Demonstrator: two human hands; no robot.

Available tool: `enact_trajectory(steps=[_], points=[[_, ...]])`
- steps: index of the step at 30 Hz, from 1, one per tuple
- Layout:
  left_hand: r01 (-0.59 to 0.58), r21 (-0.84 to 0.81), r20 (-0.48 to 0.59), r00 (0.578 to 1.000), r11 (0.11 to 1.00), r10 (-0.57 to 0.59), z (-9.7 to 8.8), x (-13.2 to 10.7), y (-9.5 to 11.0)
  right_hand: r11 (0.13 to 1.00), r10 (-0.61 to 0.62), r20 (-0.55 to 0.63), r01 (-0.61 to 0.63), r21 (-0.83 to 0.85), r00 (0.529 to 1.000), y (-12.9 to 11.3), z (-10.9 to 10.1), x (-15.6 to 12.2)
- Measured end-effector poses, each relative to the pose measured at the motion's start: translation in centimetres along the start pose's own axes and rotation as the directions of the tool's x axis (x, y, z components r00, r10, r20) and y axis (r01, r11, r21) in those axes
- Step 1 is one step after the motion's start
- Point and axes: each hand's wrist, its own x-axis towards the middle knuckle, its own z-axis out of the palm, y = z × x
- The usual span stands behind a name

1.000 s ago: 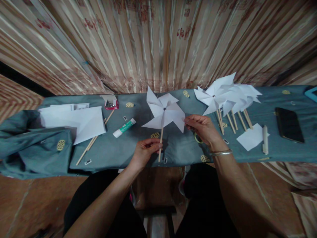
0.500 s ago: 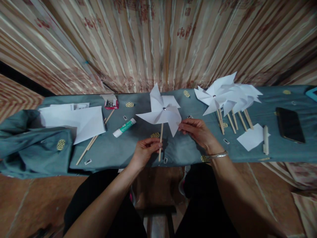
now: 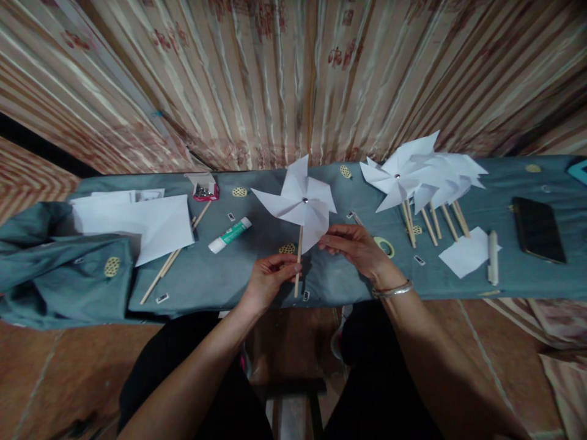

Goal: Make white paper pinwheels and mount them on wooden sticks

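Pinwheel [image 3: 305, 201] turned, stick [image 3: 299, 245] in left hand [image 3: 270, 278], right hand [image 3: 355, 249] apparently touching blade [image 3: 316, 230].

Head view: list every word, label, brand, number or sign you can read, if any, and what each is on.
Legible text: none.
Glue stick: label marks, too blurred to read.
Red box: any print is too small to read.
Tablecloth: small black-and-white patches, too small to read.

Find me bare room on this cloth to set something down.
Best looks like the bare cloth between the loose sticks, glue stick and left hand. A narrow strip separates pen and phone. It's crowded around the piled pinwheels and paper scrap.
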Motion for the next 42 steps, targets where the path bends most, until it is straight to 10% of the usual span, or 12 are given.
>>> enact_trajectory(steps=[23, 29, 32, 36, 42], points=[[0.015, -0.041, 0.025, 1.0, 0.999, -0.014, 0.3, -0.1, 0.0, 1.0, 0.004, 0.121, -0.008, 0.028, 0.993, 1.3, 1.9, 0.7], [0.02, -0.049, 0.02, 1.0, 0.999, -0.019, 0.0, -0.2, 0.1, 0.994, 0.053, 0.253, -0.026, -0.109, 0.966, -0.8, -0.8, -0.4], [0.028, -0.04, 0.026, 0.999, 0.999, -0.027, -0.1, -0.3, 0.2, 0.997, -0.076, -0.028, 0.077, 0.01, 0.997, -1.4, -3.1, -0.4], [0.047, -0.024, 0.062, 0.997, 0.999, -0.046, -0.1, -0.6, 0.3, 0.961, -0.233, -0.461, 0.274, 0.023, 0.856, -1.0, -4.7, 0.6], [0.058, -0.02, 0.073, 0.996, 0.998, -0.056, -0.1, -0.7, 0.5, 0.981, -0.195, -0.406, 0.172, -0.092, 0.893, -0.2, -4.3, 1.6]])
